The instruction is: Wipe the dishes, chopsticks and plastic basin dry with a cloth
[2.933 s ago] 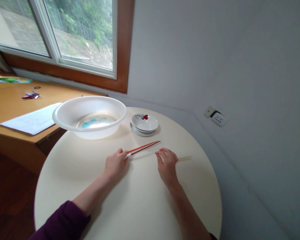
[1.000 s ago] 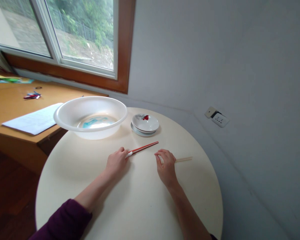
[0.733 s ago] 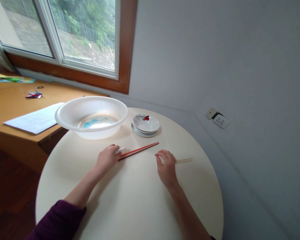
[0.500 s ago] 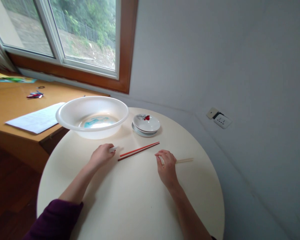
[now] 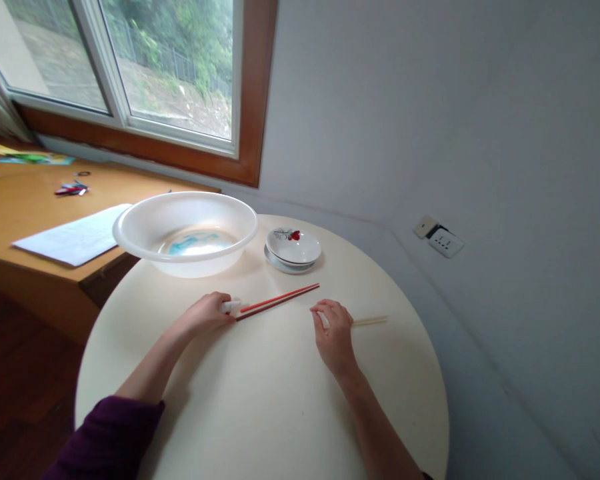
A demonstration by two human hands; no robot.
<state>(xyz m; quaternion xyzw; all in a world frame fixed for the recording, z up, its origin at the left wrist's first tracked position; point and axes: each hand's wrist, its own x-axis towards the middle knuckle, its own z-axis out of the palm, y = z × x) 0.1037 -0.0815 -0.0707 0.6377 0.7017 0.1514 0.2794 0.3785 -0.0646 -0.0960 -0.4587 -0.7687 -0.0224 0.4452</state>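
Note:
My left hand (image 5: 213, 311) is closed around a small white object (image 5: 230, 306) whose kind I cannot make out. Its fingertips are at the near-left ends of an orange-red chopstick (image 5: 275, 299) and a dark red chopstick (image 5: 280, 303), which lie side by side on the round table (image 5: 240, 407). Farther right, my right hand (image 5: 335, 337) is curled, thumb and forefinger pinched together. Two pale chopsticks (image 5: 373, 321) stick out from its far side; their other ends are hidden by the hand.
A large white basin (image 5: 185, 263) stands at the table's back left. Beside it is a stack of small plates (image 5: 300, 251), the top one with a red flower. A wooden desk (image 5: 10, 233) with white paper (image 5: 73, 233) adjoins on the left; a wall with a socket (image 5: 446, 242) is on the right.
My left hand has moved slightly right and down with the white object, reaching the near ends of the red chopsticks. My right hand has stayed in place.

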